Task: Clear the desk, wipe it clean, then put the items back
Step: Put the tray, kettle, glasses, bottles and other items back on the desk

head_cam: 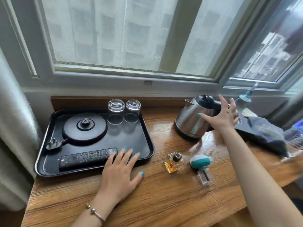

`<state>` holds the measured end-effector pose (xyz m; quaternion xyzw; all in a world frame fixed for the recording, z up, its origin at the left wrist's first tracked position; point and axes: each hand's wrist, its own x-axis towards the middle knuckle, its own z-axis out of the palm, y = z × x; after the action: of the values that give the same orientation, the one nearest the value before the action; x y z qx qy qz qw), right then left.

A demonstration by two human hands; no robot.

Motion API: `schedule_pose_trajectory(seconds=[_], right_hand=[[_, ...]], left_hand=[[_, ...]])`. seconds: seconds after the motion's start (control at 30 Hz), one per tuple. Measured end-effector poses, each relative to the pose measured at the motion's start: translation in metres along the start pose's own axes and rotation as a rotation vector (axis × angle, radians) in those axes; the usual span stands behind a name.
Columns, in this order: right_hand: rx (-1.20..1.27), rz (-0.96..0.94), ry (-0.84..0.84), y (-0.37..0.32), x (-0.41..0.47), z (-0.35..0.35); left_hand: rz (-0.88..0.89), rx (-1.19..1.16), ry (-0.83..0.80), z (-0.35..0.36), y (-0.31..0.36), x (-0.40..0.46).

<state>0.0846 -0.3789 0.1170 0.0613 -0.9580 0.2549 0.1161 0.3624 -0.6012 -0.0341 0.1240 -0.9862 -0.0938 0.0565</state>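
Note:
A black tray [148, 141] lies at the left of the wooden desk [164, 197]. On it are a round kettle base [84, 129] with its plug [54, 144], a black remote [86, 158] and two upturned glasses [123, 106]. My left hand [119, 174] rests flat with spread fingers across the tray's front rim, its fingertips touching the remote's right end. A steel kettle [191, 122] stands at the back right. My right hand [221, 116] is open with spread fingers at the kettle's black handle side. I cannot tell whether it touches the handle.
A small amber perfume bottle [173, 162] and a teal-capped plug-in device [200, 161] lie in front of the kettle. A dark cloth bag [265, 136] and a clear bottle with a teal top [244, 100] sit at the right. The window frame [131, 77] runs along the back.

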Motion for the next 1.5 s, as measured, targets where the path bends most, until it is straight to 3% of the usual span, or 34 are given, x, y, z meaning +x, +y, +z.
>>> schedule_pose_trajectory(seconds=[0.17,0.37,0.53,0.73,1.03,1.1,1.17,1.3,1.4,1.5], right_hand=[[-0.043,-0.017,-0.034,0.010,0.027,-0.003],[-0.027,-0.155,-0.202,0.002,0.038,-0.024],[-0.160,-0.244,-0.344,-0.017,0.023,-0.026],[-0.058,-0.290,-0.205,-0.037,-0.006,-0.020],[-0.178,-0.527,-0.034,-0.099,-0.048,-0.075],[-0.121,-0.592,-0.055,-0.114,-0.055,-0.096],[-0.052,-0.673,-0.109,-0.131,-0.064,-0.113],[0.152,-0.833,-0.362,-0.176,-0.089,-0.121],[0.248,-0.947,-0.511,-0.212,-0.107,-0.103],[0.303,-1.054,-0.557,-0.246,-0.117,-0.085]], left_hand=[[-0.012,0.025,0.039,0.001,0.002,0.001],[-0.005,0.042,0.077,0.002,0.002,0.001],[-0.006,0.047,0.144,0.006,0.002,0.002],[-0.009,0.065,0.161,0.007,0.002,0.003],[0.014,0.036,0.131,0.003,-0.001,-0.001],[0.054,-0.067,0.101,-0.005,-0.004,-0.004],[0.048,-0.361,0.089,-0.029,-0.006,-0.009],[0.014,-0.948,0.304,-0.105,-0.006,-0.023],[-0.009,-1.068,0.422,-0.142,-0.017,-0.025],[-0.098,-0.978,0.580,-0.159,-0.037,-0.029]])
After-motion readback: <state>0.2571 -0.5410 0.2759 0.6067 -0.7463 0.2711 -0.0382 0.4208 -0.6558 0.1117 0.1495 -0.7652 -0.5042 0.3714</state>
